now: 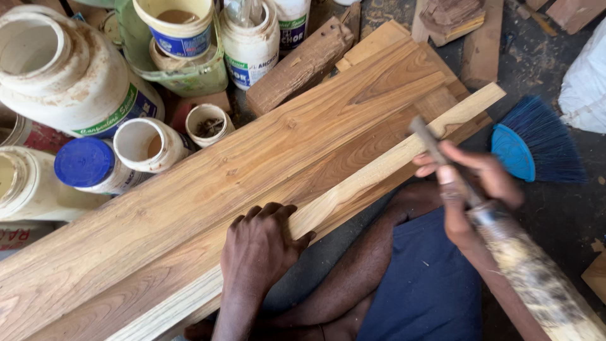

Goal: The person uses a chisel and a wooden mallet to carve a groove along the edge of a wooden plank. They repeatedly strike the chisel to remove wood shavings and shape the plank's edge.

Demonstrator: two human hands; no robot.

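Head view, one moment at a woodworking spot on the floor. Item in hand: a pale wooden strip (353, 189), long and narrow, light cream with a faint grain, lying on edge along the near side of a wide brown board (208, 183) and running from 7 o'clock up to 2 o'clock. Left hand (262, 246), at 6 o'clock, presses down on the strip with fingers curled over its top edge, gripping it against the board. Right hand (470, 183), at 3 o'clock, has its fingers wrapped around a tool (442, 161) with a dark slender shaft and a mottled, worn handle; the tool's tip meets the strip near its upper end. Motion blur hides the tool's exact shape. Wide board: warm brown, strong streaked grain, resting on a second board of like colour. Surroundings: a blue hand brush (536, 148) at 3 o'clock, just beyond the right hand; white plastic jars (63, 69) crowded at 10 o'clock, one with a blue lid (84, 162); a green tub (189, 72) holding smaller pots at 11 o'clock; a rough wood block (300, 66) at 12 o'clock beside the board; offcuts (454, 19) at 1 o'clock. Person's blue shorts (426, 284) and bare knees fill 5 o'clock, below the strip.
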